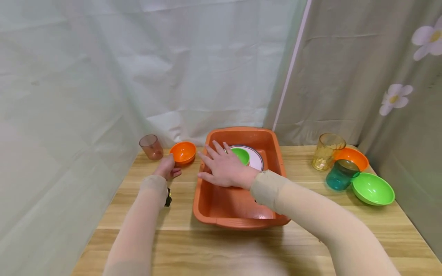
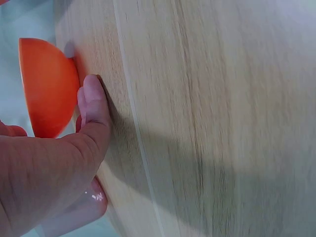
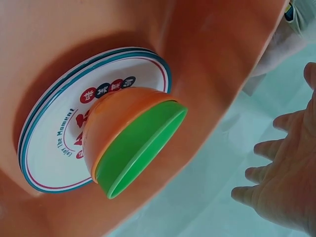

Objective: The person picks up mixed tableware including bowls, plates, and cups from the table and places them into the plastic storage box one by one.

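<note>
My left hand (image 1: 166, 168) is at the near left side of a small orange bowl (image 1: 184, 153), which stands on the table. The thumb lies at the bowl's rim while the curled fingers (image 2: 94, 98) are low against its outer side; the exact contact is partly hidden. Fingers spread, my right hand (image 1: 226, 168) hovers over the reddish-brown basin (image 1: 238, 222), holding nothing. Inside the basin lie stacked white plates (image 3: 49, 148) with dark blue-green rims. On them sits a green bowl (image 3: 140, 148) nested in an orange bowl (image 3: 116, 116).
A pinkish clear cup (image 1: 151, 147) stands left of the small orange bowl. At the right are a yellow clear cup (image 1: 326, 153), a teal cup (image 1: 340, 176), an orange bowl (image 1: 353, 157) and a green bowl (image 1: 373, 189). Curtains (image 1: 207, 69) hang behind the wooden table (image 1: 221, 253).
</note>
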A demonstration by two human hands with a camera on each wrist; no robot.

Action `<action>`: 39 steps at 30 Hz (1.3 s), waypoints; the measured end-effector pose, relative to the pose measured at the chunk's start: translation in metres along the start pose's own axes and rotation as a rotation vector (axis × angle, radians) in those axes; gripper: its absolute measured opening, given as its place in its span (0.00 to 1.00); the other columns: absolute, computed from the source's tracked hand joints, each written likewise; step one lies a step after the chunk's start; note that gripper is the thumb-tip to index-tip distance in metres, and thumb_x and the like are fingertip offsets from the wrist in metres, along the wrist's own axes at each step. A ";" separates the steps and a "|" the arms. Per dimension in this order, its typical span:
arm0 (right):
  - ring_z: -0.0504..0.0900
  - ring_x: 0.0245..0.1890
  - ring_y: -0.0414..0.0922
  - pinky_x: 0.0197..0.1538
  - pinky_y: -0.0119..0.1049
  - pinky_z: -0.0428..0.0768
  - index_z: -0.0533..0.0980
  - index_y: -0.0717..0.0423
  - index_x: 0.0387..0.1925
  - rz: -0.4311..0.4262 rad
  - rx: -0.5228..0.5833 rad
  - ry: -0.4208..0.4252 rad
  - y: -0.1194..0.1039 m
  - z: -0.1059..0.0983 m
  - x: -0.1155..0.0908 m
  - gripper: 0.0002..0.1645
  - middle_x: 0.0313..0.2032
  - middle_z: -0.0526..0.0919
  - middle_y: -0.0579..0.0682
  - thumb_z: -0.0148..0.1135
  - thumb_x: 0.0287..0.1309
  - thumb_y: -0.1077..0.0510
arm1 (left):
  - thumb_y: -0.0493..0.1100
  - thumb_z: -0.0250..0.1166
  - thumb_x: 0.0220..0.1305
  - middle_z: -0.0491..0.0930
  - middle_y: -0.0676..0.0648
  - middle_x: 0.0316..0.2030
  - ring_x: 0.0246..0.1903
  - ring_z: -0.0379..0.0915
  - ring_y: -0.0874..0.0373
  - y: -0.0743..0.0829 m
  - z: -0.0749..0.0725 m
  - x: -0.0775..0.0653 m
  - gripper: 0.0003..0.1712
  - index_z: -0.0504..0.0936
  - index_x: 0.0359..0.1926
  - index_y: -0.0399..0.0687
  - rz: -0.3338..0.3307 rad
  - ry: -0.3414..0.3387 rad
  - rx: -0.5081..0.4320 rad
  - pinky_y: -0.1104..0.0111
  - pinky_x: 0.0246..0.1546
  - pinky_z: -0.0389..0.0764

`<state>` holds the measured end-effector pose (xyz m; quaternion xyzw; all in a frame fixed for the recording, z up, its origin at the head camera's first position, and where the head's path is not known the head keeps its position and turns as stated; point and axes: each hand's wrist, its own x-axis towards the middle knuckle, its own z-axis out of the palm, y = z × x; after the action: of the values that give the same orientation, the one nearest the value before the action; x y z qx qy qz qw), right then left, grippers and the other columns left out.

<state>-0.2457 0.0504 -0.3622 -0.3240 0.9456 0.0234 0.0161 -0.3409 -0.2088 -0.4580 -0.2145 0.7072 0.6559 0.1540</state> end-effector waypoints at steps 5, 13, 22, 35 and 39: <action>0.34 0.80 0.57 0.77 0.58 0.37 0.45 0.38 0.83 0.009 -0.011 -0.014 -0.003 0.003 0.003 0.46 0.82 0.41 0.50 0.34 0.73 0.24 | 0.55 0.29 0.83 0.62 0.42 0.58 0.49 0.68 0.48 0.000 0.001 0.001 0.36 0.40 0.82 0.43 -0.024 0.021 -0.030 0.57 0.61 0.77; 0.35 0.80 0.57 0.77 0.58 0.37 0.47 0.38 0.83 0.007 -0.009 -0.010 -0.003 0.006 0.005 0.46 0.82 0.43 0.51 0.37 0.73 0.25 | 0.51 0.30 0.83 0.62 0.46 0.52 0.46 0.67 0.51 -0.001 0.000 -0.001 0.34 0.43 0.82 0.44 -0.043 0.029 -0.092 0.59 0.61 0.77; 0.33 0.80 0.57 0.77 0.58 0.37 0.46 0.39 0.83 0.011 0.012 -0.018 -0.001 0.005 0.002 0.47 0.82 0.44 0.52 0.35 0.73 0.24 | 0.50 0.30 0.83 0.62 0.43 0.59 0.52 0.68 0.48 -0.001 0.000 0.001 0.33 0.43 0.82 0.45 -0.053 0.032 -0.125 0.56 0.65 0.73; 0.33 0.80 0.58 0.77 0.59 0.36 0.44 0.38 0.83 0.019 0.008 -0.025 0.005 0.008 -0.002 0.46 0.81 0.44 0.52 0.33 0.73 0.24 | 0.48 0.30 0.82 0.54 0.38 0.77 0.69 0.62 0.45 -0.001 -0.009 -0.002 0.33 0.44 0.83 0.46 -0.070 -0.031 -0.198 0.50 0.67 0.68; 0.33 0.80 0.58 0.77 0.58 0.36 0.44 0.38 0.83 0.019 0.011 -0.023 0.007 0.010 -0.003 0.46 0.81 0.44 0.53 0.33 0.73 0.24 | 0.48 0.31 0.82 0.52 0.37 0.78 0.70 0.60 0.45 0.000 -0.010 -0.005 0.33 0.45 0.82 0.44 -0.065 -0.050 -0.199 0.50 0.66 0.68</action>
<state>-0.2475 0.0581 -0.3718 -0.3147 0.9485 0.0221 0.0284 -0.3364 -0.2184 -0.4543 -0.2351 0.6272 0.7226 0.1710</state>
